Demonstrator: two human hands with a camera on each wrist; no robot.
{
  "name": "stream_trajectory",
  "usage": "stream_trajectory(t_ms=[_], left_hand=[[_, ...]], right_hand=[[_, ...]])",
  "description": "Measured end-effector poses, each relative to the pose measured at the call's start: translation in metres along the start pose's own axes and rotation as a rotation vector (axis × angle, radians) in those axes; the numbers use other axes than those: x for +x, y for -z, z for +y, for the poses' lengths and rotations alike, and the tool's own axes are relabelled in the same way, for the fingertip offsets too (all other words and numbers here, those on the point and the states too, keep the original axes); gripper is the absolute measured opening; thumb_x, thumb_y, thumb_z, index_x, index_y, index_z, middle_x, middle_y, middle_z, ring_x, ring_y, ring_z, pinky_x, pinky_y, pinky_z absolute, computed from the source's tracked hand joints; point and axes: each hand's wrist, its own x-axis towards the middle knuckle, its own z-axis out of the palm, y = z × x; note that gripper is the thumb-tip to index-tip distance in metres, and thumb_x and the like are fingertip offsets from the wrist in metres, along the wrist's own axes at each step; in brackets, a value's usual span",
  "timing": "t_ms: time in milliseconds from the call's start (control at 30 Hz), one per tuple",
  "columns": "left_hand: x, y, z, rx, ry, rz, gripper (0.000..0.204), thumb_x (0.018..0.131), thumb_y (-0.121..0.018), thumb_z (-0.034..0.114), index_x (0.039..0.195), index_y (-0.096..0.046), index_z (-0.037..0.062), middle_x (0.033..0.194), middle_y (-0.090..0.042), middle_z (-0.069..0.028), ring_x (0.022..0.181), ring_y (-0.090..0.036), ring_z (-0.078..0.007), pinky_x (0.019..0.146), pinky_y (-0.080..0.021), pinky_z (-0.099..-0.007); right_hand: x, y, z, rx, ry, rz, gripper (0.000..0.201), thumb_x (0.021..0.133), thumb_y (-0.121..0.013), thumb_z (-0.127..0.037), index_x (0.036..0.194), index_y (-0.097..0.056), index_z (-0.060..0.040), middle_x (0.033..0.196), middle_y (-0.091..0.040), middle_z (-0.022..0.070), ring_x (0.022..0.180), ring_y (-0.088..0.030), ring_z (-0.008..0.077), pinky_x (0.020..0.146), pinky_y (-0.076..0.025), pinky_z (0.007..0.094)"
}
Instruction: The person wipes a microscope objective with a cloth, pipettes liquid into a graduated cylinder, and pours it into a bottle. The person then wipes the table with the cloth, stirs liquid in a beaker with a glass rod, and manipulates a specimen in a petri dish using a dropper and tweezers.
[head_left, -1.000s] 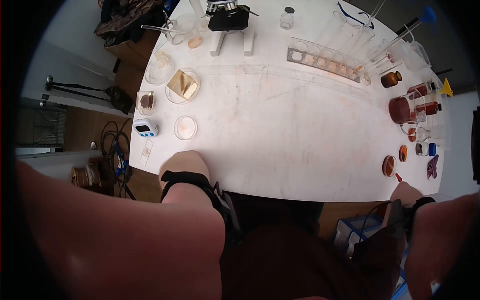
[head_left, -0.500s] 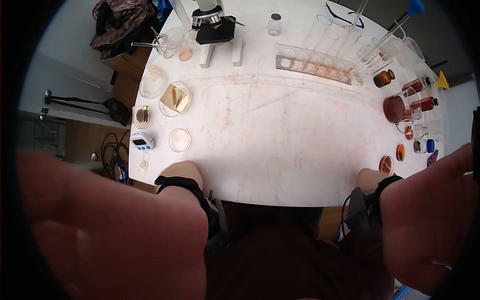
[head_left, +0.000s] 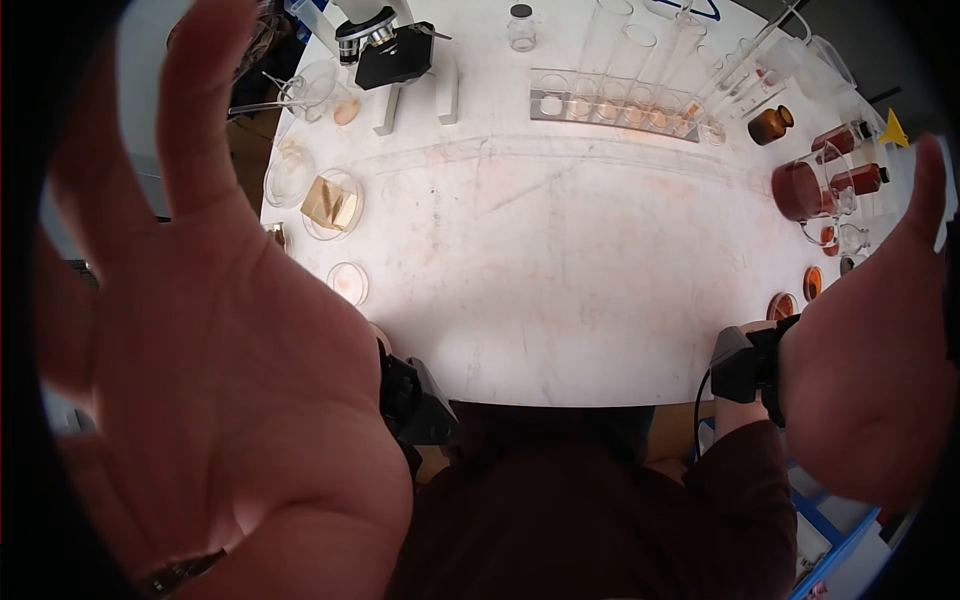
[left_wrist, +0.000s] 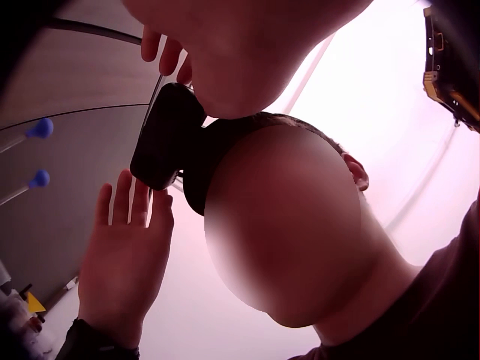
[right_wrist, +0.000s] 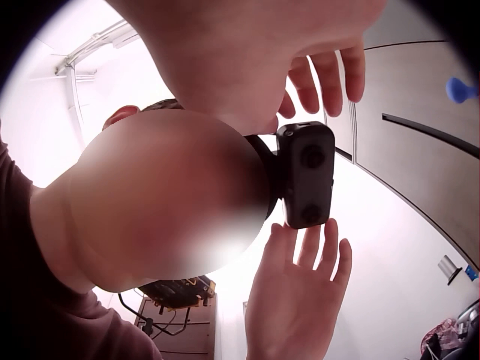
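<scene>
Both hands are raised up close to the head camera, above the table. My left hand (head_left: 235, 340) fills the left of the head view, palm facing the lens, fingers spread and straight, nothing in it. At the right edge, my right hand (head_left: 870, 380) also shows its palm, with part of it cut off by the frame. In the left wrist view a black camera (left_wrist: 166, 135) sits on the person's headband, with the right hand (left_wrist: 124, 262) just below it, fingers extended. The right wrist view shows the left hand (right_wrist: 296, 300) below that same camera, its fingertips right at the underside.
On the white table (head_left: 560, 300) stand a microscope (head_left: 395, 60), a test tube rack (head_left: 615, 118) and a small capped jar (head_left: 521, 30). Petri dishes, one under a yellowish block (head_left: 325, 203), lie left. A beaker of red liquid (head_left: 795, 192) and a brown bottle (head_left: 768, 127) stand right.
The left hand has come up into the head view, its spread fingers now showing. The right hand has risen and moved inward. The head view has shifted, carrying the table's things leftward.
</scene>
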Motion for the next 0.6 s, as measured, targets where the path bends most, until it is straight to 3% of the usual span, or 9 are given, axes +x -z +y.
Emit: stream_trajectory(t_ms=[33, 67, 133, 233, 300, 400, 600], left_hand=[[0.005, 0.004, -0.003, 0.001, 0.003, -0.001, 0.090, 0.101, -0.059, 0.052, 0.162, -0.025, -0.0036, 0.166, -0.035, -0.0268, 0.148, -0.046, -0.0327, 0.120, -0.035, -0.0535], [0.006, 0.011, -0.002, -0.001, 0.003, 0.000, 0.090, 0.101, -0.058, 0.052, 0.163, -0.025, -0.0035, 0.166, -0.035, -0.0268, 0.148, -0.046, -0.0327, 0.120, -0.035, -0.0535], [0.008, 0.022, 0.003, 0.000, 0.001, -0.006, 0.090, 0.101, -0.058, 0.052, 0.163, -0.025, -0.0035, 0.166, -0.035, -0.0267, 0.148, -0.046, -0.0327, 0.120, -0.035, -0.0534], [0.013, 0.027, 0.001, -0.003, 0.014, -0.010, 0.090, 0.101, -0.058, 0.053, 0.163, -0.025, -0.0035, 0.166, -0.035, -0.0267, 0.148, -0.046, -0.0326, 0.120, -0.036, -0.0534], [-0.005, -0.002, -0.004, -0.003, 0.013, -0.012, 0.090, 0.101, -0.058, 0.053, 0.163, -0.024, -0.0034, 0.166, -0.035, -0.0267, 0.148, -0.046, -0.0326, 0.120, -0.036, -0.0533], [0.005, 0.019, -0.002, -0.005, 0.019, -0.017, 0.090, 0.101, -0.057, 0.053, 0.163, -0.024, -0.0034, 0.166, -0.035, -0.0267, 0.148, -0.046, -0.0326, 0.120, -0.036, -0.0533], [-0.007, 0.009, -0.004, -0.034, 0.026, -0.033, 0.091, 0.102, -0.057, 0.054, 0.163, -0.023, -0.0033, 0.166, -0.034, -0.0267, 0.148, -0.046, -0.0325, 0.120, -0.036, -0.0531]], right_hand=[[0.010, -0.012, -0.043, 0.001, -0.009, 0.002, 0.101, 0.102, -0.027, -0.080, 0.169, -0.022, -0.0047, 0.159, -0.049, 0.0223, 0.123, -0.057, 0.0244, 0.105, -0.044, 0.0459], [0.000, 0.015, -0.002, 0.001, -0.016, -0.001, 0.101, 0.102, -0.027, -0.080, 0.169, -0.022, -0.0047, 0.159, -0.049, 0.0223, 0.123, -0.057, 0.0243, 0.105, -0.044, 0.0458], [0.000, 0.011, -0.028, 0.002, -0.025, 0.000, 0.101, 0.102, -0.027, -0.080, 0.169, -0.022, -0.0047, 0.159, -0.049, 0.0222, 0.122, -0.057, 0.0242, 0.104, -0.044, 0.0456], [-0.007, 0.008, -0.025, -0.003, -0.052, 0.005, 0.101, 0.102, -0.027, -0.080, 0.169, -0.022, -0.0046, 0.158, -0.049, 0.0222, 0.122, -0.057, 0.0241, 0.104, -0.044, 0.0454], [-0.005, 0.003, -0.019, -0.001, -0.065, 0.004, 0.101, 0.102, -0.027, -0.080, 0.169, -0.022, -0.0045, 0.158, -0.049, 0.0221, 0.122, -0.057, 0.0240, 0.104, -0.044, 0.0452], [-0.005, 0.011, -0.030, -0.003, -0.087, 0.006, 0.101, 0.102, -0.027, -0.080, 0.169, -0.022, -0.0045, 0.158, -0.050, 0.0221, 0.121, -0.057, 0.0238, 0.104, -0.044, 0.0449], [-0.002, 0.002, -0.015, -0.029, -0.122, -0.001, 0.100, 0.103, -0.027, -0.079, 0.169, -0.021, -0.0043, 0.157, -0.050, 0.0219, 0.120, -0.057, 0.0235, 0.103, -0.044, 0.0444]])
